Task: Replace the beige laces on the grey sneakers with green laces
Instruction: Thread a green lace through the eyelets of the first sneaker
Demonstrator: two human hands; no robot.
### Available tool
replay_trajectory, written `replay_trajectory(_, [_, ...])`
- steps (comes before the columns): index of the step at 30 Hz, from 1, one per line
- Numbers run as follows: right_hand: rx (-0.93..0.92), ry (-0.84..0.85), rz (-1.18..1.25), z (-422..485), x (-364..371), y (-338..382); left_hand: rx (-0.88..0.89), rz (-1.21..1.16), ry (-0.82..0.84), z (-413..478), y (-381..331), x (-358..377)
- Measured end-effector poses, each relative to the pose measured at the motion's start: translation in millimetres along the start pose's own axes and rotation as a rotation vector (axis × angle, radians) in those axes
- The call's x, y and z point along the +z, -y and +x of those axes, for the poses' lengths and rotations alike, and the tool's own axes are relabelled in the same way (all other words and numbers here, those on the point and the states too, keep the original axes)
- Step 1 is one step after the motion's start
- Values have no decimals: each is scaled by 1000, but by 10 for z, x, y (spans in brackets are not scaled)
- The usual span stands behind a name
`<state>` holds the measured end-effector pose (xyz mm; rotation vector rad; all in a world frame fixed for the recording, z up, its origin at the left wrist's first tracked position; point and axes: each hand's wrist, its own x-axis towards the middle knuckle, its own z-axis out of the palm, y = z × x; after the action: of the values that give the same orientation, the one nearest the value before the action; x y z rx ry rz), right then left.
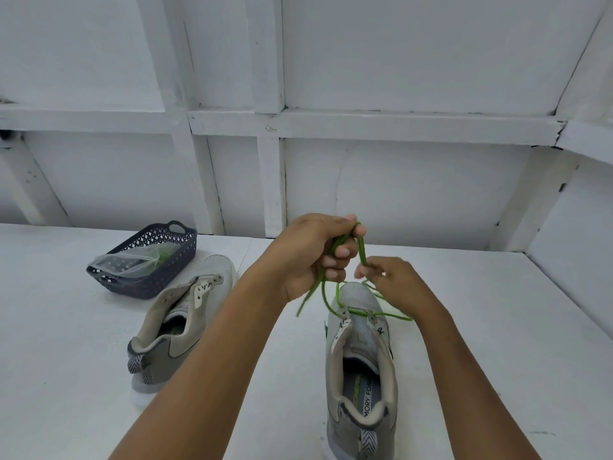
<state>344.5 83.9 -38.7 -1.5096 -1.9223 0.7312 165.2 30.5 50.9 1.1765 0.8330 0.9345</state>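
Green lace (338, 295) ran through the right sneaker's (361, 360) far eyelets on the table (66, 327); left hand (308, 257) fisted its bunched length, right hand (391, 280) pinched one strand. Uneven pulling risked unequal ends.

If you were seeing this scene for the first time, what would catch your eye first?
The bright green lace, bunched in the left hand and pinched by the right hand, above the near grey sneaker. Further left lie an unlaced sneaker and a dark basket.
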Motion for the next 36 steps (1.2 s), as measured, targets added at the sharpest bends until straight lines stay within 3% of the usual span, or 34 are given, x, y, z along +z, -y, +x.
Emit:
replay_trajectory(11, [122,137,-209,10,12,-127,25,-18,23,76,18,7])
replay_trajectory(20, [-138,-161,168,-138,-144,203,27,-186,-155,219,88,-59])
replay_trajectory(25, [-104,303,255,-282,-240,399,61,-227,-216,282,136,-92])
replay_trajectory(36, [-62,370,247,-320,-166,387,90,-268,-260,360,195,-139])
